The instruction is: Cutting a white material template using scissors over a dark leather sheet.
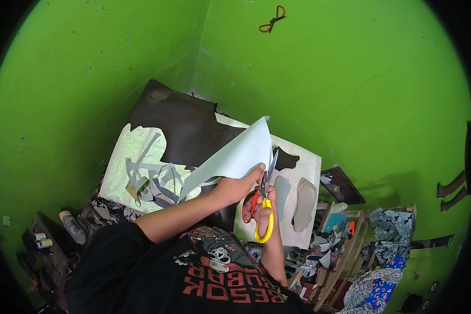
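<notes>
My left hand (pixel 239 189) is closed on the lower edge of a large white sheet (pixel 233 157), its thumb lying along the material. The sheet rises and spreads to the left above the table, hiding part of what is below. My right hand (pixel 266 211) grips scissors (pixel 267 233) with one yellow and one red handle loop. Their metal blades point up and away, right beside the sheet's right edge and close to my left fingertips. Whether the blades are biting into the sheet, I cannot tell.
Beneath my hands is a pale tabletop (pixel 311 162) with dark brown leather (pixel 186 123), grey strips and offcuts (pixel 152 183), and sole-shaped pieces (pixel 304 204). Green walls stand behind it. A wooden rack (pixel 345 261) with fabrics is at right; a bottle (pixel 74 227) and thread spools (pixel 44 243) are at left.
</notes>
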